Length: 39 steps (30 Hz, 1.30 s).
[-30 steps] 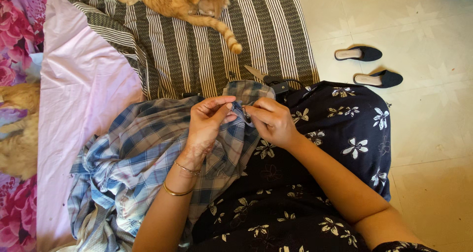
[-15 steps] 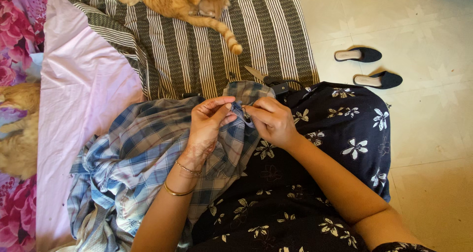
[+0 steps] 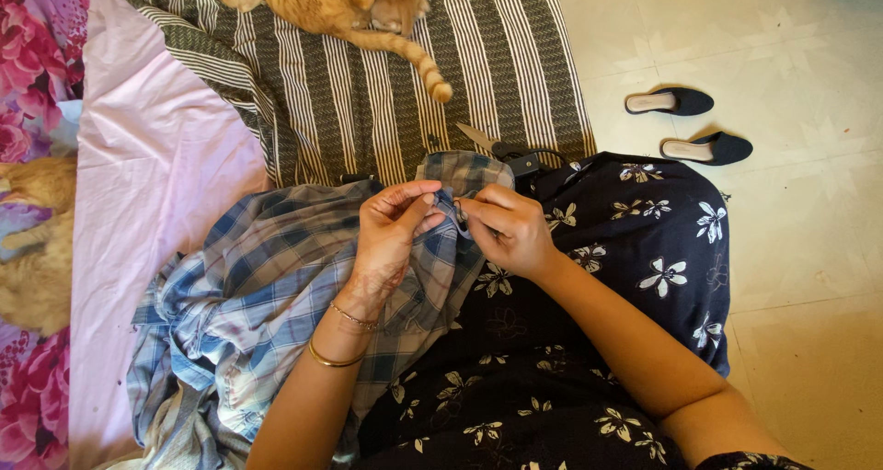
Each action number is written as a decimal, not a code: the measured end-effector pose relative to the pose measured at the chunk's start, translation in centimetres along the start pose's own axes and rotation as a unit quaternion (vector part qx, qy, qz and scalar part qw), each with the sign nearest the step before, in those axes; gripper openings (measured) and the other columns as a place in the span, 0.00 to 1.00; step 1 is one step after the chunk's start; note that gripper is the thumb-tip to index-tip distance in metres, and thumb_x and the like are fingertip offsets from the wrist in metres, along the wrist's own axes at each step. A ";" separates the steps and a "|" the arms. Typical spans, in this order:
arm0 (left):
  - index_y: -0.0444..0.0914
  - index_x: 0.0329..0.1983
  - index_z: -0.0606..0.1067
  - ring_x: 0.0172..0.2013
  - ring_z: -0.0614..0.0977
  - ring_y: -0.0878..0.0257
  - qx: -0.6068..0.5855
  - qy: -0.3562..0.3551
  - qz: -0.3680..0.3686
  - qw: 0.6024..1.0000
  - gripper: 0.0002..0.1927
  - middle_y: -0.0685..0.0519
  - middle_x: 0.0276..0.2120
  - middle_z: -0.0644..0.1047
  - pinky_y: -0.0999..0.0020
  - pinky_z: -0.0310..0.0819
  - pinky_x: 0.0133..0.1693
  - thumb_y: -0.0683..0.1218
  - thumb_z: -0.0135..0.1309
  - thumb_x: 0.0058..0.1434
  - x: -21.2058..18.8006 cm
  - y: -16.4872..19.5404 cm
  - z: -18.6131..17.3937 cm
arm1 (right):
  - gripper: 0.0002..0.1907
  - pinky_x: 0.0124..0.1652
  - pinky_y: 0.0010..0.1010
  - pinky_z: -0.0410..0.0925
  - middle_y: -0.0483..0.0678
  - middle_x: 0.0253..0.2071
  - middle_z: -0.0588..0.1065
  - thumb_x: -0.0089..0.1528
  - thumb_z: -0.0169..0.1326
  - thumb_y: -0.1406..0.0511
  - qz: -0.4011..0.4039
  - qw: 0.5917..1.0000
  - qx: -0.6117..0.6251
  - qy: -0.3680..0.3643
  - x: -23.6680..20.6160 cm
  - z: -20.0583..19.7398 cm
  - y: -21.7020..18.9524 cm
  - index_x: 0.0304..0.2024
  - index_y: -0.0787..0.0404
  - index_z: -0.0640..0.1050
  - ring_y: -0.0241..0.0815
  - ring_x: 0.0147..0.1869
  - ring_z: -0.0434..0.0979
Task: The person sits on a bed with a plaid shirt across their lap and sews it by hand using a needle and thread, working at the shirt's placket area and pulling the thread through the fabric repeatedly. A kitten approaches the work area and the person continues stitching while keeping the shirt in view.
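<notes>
1. Left hand (image 3: 391, 235) bent at the wrist, fingertips pinching a fold of the plaid shirt (image 3: 276, 295).
2. Right hand (image 3: 506, 231) curled, pinching the same fold.
3. Shirt lies across the lap.

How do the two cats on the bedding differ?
The top cat lies on the striped blanket, its ringed tail stretched out; the left cat lies at the frame's edge beside the pink sheet, on floral fabric. The top cat shows more of its body; the left cat is cut off. Both are orange.
</notes>
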<state>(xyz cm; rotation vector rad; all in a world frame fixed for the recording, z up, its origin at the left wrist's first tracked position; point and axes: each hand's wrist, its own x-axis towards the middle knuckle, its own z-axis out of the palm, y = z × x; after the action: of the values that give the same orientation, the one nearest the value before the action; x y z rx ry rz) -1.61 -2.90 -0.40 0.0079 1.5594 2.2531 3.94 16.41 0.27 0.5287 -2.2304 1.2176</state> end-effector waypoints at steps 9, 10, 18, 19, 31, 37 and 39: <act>0.34 0.48 0.81 0.37 0.82 0.69 0.025 -0.005 -0.013 1.000 0.09 0.54 0.38 0.81 0.73 0.81 0.42 0.38 0.55 0.68 -0.1 0.0 -0.1 | 0.11 0.32 0.31 0.67 0.50 0.33 0.74 0.57 0.60 0.77 -0.023 1.000 0.001 0.003 -0.1 -0.1 0.3 0.43 0.68 0.81 0.43 0.34 0.76; 0.34 0.48 0.81 0.36 0.81 0.69 0.020 -0.009 -0.012 1.000 0.09 0.54 0.38 0.81 0.74 0.81 0.41 0.38 0.55 0.68 0.0 0.0 -0.1 | 0.11 0.32 0.31 0.67 0.50 0.33 0.74 0.57 0.60 0.77 -0.024 1.000 0.003 0.002 -0.1 0.0 0.4 0.43 0.68 0.81 0.43 0.33 0.75; 0.34 0.48 0.81 0.36 0.81 0.70 0.021 -0.013 -0.010 1.000 0.08 0.55 0.36 0.81 0.75 0.80 0.39 0.38 0.55 0.68 0.2 -0.4 -0.4 | 0.11 0.32 0.32 0.66 0.48 0.32 0.73 0.56 0.60 0.77 -0.044 0.999 -0.017 0.011 0.1 -0.2 0.4 0.42 0.67 0.82 0.43 0.34 0.74; 0.34 0.48 0.81 0.35 0.81 0.71 0.023 -0.012 -0.009 1.000 0.08 0.55 0.36 0.81 0.75 0.79 0.39 0.38 0.55 0.68 0.2 -0.5 -0.5 | 0.11 0.32 0.32 0.66 0.48 0.32 0.73 0.56 0.60 0.76 -0.045 0.999 -0.018 0.012 0.1 -0.2 0.3 0.42 0.67 0.82 0.42 0.34 0.74; 0.35 0.47 0.81 0.34 0.80 0.71 0.044 0.002 0.023 0.999 0.08 0.56 0.35 0.81 0.76 0.77 0.38 0.39 0.55 0.69 0.2 -0.5 -0.4 | 0.12 0.34 0.32 0.66 0.46 0.32 0.73 0.54 0.61 0.75 -0.069 0.993 -0.096 0.020 0.6 -0.8 -0.2 0.40 0.63 0.83 0.43 0.35 0.71; 0.34 0.46 0.82 0.33 0.81 0.70 0.032 0.034 0.032 0.998 0.08 0.55 0.37 0.82 0.75 0.78 0.38 0.38 0.56 0.66 0.3 0.0 -0.3 | 0.08 0.34 0.31 0.64 0.48 0.33 0.75 0.57 0.60 0.75 -0.035 0.995 -0.067 0.064 0.0 -0.5 1.8 0.40 0.66 0.83 0.41 0.35 0.72; 0.34 0.45 0.82 0.33 0.81 0.69 0.050 0.039 0.038 0.997 0.07 0.54 0.37 0.83 0.75 0.78 0.38 0.36 0.58 0.64 0.2 0.1 -0.2 | 0.07 0.33 0.26 0.65 0.47 0.34 0.77 0.60 0.59 0.76 -0.018 0.997 -0.027 0.076 -0.2 -0.1 2.9 0.41 0.67 0.83 0.36 0.35 0.73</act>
<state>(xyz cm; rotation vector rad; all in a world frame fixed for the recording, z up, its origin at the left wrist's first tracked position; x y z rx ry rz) -1.89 -3.07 -0.41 0.0077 1.7381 2.2551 2.43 18.02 -1.68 0.4376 -2.1100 1.1366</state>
